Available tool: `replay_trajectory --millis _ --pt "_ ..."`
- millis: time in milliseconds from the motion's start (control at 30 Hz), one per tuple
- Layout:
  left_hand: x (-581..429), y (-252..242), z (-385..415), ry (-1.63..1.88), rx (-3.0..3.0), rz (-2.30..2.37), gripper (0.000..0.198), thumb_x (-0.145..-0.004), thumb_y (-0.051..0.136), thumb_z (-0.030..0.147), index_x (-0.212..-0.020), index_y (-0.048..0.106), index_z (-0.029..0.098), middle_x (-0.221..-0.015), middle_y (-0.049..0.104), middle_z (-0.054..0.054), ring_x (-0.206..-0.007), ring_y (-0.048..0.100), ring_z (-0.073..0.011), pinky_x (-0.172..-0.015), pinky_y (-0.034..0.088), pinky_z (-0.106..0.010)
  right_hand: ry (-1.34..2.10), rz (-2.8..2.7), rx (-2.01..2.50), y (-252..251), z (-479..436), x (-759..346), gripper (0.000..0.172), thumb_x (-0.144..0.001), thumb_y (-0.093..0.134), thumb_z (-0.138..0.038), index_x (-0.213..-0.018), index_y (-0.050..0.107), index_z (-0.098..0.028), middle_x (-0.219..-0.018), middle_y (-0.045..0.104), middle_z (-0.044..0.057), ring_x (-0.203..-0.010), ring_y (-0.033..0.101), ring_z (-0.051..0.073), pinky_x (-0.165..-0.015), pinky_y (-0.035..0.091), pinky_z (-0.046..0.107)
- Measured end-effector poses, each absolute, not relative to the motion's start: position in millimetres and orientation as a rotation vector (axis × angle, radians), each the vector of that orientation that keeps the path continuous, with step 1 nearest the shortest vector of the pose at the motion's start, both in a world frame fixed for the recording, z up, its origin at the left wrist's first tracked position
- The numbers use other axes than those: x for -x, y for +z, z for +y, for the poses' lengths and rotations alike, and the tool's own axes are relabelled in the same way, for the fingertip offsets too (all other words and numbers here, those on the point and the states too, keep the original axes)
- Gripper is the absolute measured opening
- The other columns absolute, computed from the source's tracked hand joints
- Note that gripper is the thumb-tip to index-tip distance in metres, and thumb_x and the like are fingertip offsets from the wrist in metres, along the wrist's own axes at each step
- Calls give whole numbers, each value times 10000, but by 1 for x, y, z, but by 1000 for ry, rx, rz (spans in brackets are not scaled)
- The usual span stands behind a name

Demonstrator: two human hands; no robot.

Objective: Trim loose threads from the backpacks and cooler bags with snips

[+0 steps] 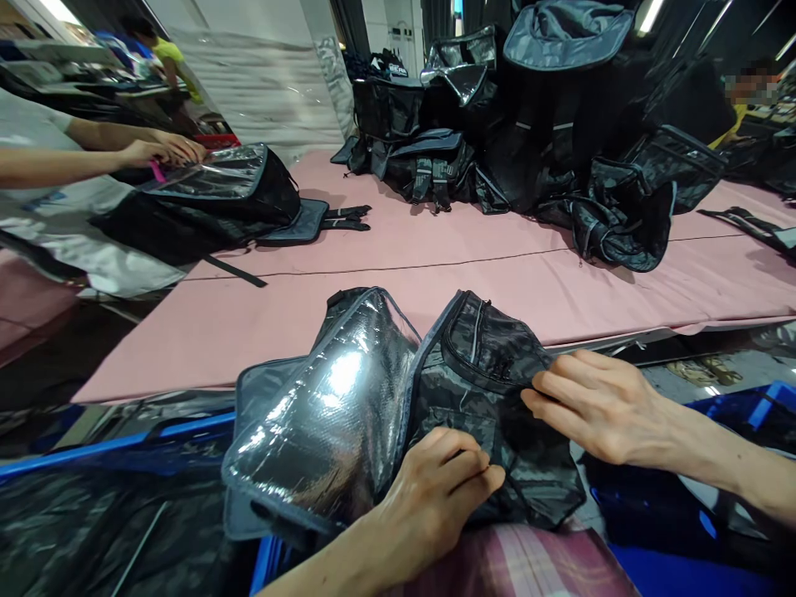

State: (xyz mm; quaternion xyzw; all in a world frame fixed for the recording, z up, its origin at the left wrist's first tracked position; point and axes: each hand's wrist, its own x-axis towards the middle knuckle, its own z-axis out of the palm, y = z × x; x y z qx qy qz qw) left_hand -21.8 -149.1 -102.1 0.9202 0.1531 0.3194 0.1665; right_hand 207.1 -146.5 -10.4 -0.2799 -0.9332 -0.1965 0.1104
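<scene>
You had the bag point(348, 414) at the near edge of the table point(435, 249), left hand point(435, 489) pinching its fabric, right hand point(597, 406) gripping its pocket rim, apparently mid-inspection; any turn would need both grips firm.

Bare left hand point(435, 491), right hand point(598, 408)

You're in a bag-making workshop: a long pink-covered worktable point(435, 249) carries a heap of black backpacks point(560, 149) along its far edge. At its left edge a co-worker's hands point(162, 151) handle another backpack point(211, 199), and a foil-lined backpack point(348, 398) overhangs the near edge beside blue crates point(759, 398).
</scene>
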Motion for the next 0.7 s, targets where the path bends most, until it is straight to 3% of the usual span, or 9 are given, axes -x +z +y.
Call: replay_trajectory --millis 267,700 --pt "18 -100 -150 954 -2606 450 115 -824 526 72 -894 594 134 -775 623 -14 -790 545 -125 -696 457 -269 -526 -2759 776 -16 -146 -204 268 -884 368 -74 -787 609 -142 -717 576 39 -650 461 125 -568 327 280" --pt "22 -84 -154 959 -2553 458 208 -812 535 112 -1014 580 130 -840 644 -75 -830 589 -160 -748 528 -310 -487 -2761 867 -24 -146 -210 236 -882 395 -92 -797 606 -156 -697 551 27 -634 440 131 -556 322 277"
